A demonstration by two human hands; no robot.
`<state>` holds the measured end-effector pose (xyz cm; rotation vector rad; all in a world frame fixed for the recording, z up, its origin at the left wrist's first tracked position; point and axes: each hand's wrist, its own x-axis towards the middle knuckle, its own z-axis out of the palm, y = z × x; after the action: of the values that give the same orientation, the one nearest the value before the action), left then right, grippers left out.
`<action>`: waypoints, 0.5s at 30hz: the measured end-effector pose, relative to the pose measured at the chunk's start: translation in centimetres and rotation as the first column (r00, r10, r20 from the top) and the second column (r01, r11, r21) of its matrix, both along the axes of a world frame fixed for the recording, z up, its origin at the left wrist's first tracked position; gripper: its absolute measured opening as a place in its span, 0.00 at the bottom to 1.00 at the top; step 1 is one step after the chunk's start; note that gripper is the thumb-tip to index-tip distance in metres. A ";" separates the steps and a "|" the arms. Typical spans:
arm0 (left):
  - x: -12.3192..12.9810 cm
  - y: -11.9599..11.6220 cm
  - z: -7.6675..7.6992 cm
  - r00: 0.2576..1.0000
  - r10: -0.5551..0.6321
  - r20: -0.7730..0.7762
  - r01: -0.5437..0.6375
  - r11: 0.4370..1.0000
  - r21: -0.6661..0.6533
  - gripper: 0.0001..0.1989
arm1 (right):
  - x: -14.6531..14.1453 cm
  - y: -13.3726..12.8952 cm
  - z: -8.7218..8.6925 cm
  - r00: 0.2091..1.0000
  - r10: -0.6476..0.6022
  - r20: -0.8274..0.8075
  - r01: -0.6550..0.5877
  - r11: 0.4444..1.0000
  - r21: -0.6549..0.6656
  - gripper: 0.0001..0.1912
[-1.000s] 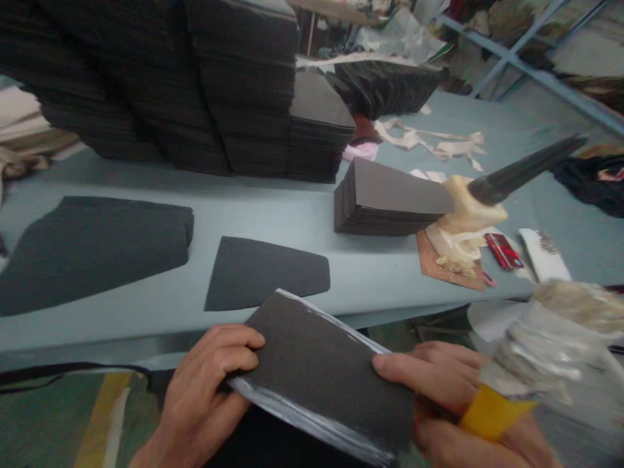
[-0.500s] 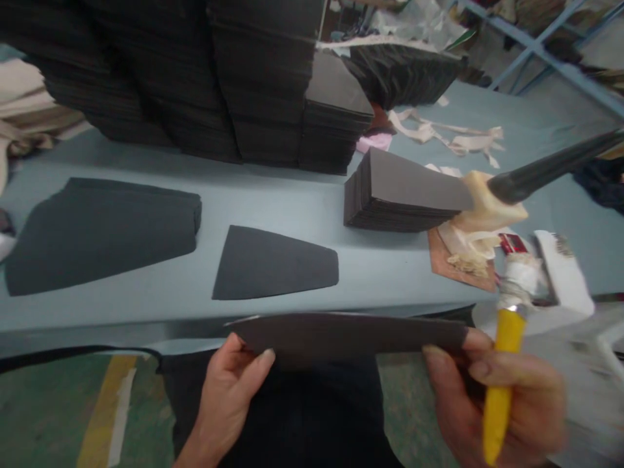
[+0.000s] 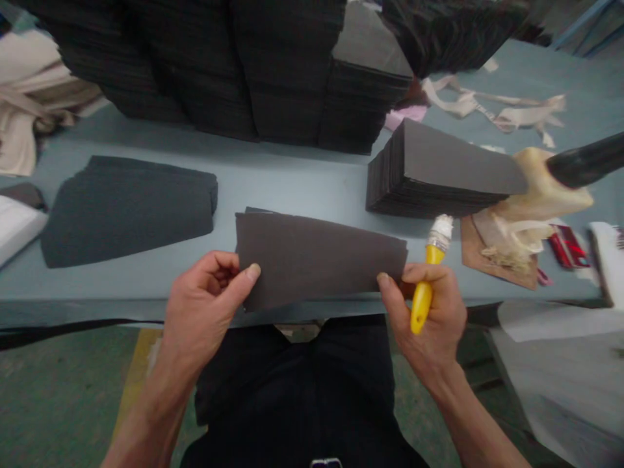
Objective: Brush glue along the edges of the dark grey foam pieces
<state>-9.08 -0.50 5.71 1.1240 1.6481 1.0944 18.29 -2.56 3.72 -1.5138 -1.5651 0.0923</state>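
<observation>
A dark tapered sheet is stretched between my two hands above the table's front edge. My left hand pinches its left end between thumb and fingers. At the narrower right end, my right hand grips the sheet and also holds a brush with a yellow handle, its white bristles pointing up. Beneath the held sheet, an edge of another dark piece shows on the table; most of it is hidden. To the left lies a flat pile of dark pieces. A thick stack of tapered pieces stands at the right.
Tall dark stacks rise along the back of the blue-green table. On the right are a yellowish block with a black handle, a brown board and a red item. Cloth lies at the far left.
Both hands have raised the sheet from the table's front edge over the piece on the table, turning its face into view. The brush now points up beside the thick stack. The camera view has shifted.
</observation>
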 end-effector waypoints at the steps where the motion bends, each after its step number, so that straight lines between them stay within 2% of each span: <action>1: -0.5 0.7 0.1 1.000 0.006 -0.011 -0.006 1.000 0.004 0.15 | -0.3 0.6 0.0 1.000 0.029 -0.009 -0.029 1.000 -0.008 0.12; 8: -2.0 4.8 0.4 0.989 0.010 -0.148 -0.007 1.000 0.020 0.15 | -0.8 4.4 -0.5 0.974 0.197 -0.115 -0.207 0.975 -0.083 0.10; 15: -2.3 5.8 0.1 0.944 -0.005 -0.329 -0.030 0.995 -0.100 0.22 | 0.1 5.7 -1.8 0.941 0.313 -0.127 -0.329 0.934 -0.140 0.10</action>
<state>-11.33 5.30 5.76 1.2807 1.9491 0.8487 18.43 3.10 1.88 -1.3351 -1.7423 0.4860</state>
